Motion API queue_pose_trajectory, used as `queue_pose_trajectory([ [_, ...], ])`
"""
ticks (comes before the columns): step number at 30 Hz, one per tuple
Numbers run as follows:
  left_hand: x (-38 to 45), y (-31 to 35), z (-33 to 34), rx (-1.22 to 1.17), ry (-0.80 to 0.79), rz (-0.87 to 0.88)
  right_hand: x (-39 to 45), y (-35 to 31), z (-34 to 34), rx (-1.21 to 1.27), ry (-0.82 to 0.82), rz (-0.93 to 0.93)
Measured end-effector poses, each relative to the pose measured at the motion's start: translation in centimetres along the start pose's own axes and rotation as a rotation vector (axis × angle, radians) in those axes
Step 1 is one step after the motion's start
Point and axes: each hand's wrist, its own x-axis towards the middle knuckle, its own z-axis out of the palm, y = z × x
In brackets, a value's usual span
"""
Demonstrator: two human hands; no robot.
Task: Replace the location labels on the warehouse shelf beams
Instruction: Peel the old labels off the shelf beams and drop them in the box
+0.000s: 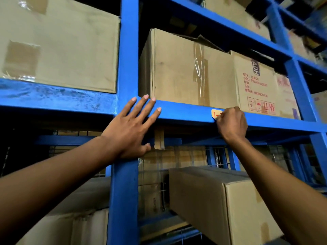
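Note:
A blue steel shelf beam runs across the middle of the head view. A small pale orange label with red writing is stuck on its front face. My right hand is curled over the label's right part, fingertips pinched at its edge; most of the label is hidden under the fingers. My left hand lies flat with fingers spread where the beam meets the blue upright post, holding nothing.
Cardboard boxes fill the shelves: a large taped box and a printed box sit on the beam, another large box at upper left. A long box juts out below right. Wire mesh backs the lower bay.

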Motion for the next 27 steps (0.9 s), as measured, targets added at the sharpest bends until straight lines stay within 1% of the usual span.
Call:
queue_pose_trajectory([
  [4, 0.0, 0.1, 0.0, 0.01, -0.019, -0.002, 0.4, 0.1, -0.9, 0.022, -0.038, -0.017],
  [8, 0.1, 0.1, -0.3, 0.031, -0.061, -0.004, -1.2, -0.8, -2.5, 0.161, -0.058, -0.038],
  [11, -0.1, 0.7, -0.4, 0.037, -0.105, -0.035, -3.7, -1.7, -4.2, 0.294, -0.121, -0.033],
  [13, -0.4, 1.5, -0.6, 0.033, -0.116, -0.06, -5.6, -2.2, -5.5, 0.394, -0.162, 0.013],
  [17, -2.4, 4.0, -2.2, -0.079, -0.092, -0.088, -9.4, -2.9, -8.0, 0.52, -0.293, 0.056],
  [19, -4.8, 5.9, -2.6, -0.139, -0.072, -0.085, -12.0, -2.7, -9.2, 0.562, -0.349, 0.067],
  [22, -10.3, 9.5, -2.3, -0.215, -0.095, -0.03, -17.0, -1.9, -10.3, 0.595, -0.475, 0.088],
  [23, -12.4, 10.7, -2.3, -0.231, -0.122, -0.018, -19.2, -1.6, -10.4, 0.591, -0.532, 0.103],
  [25, -16.0, 12.8, -2.6, -0.276, -0.184, -0.013, -23.2, -1.1, -10.3, 0.597, -0.596, 0.14],
  [27, -18.9, 14.8, -2.8, -0.319, -0.24, 0.004, -27.2, -0.5, -10.1, 0.633, -0.625, 0.188],
])
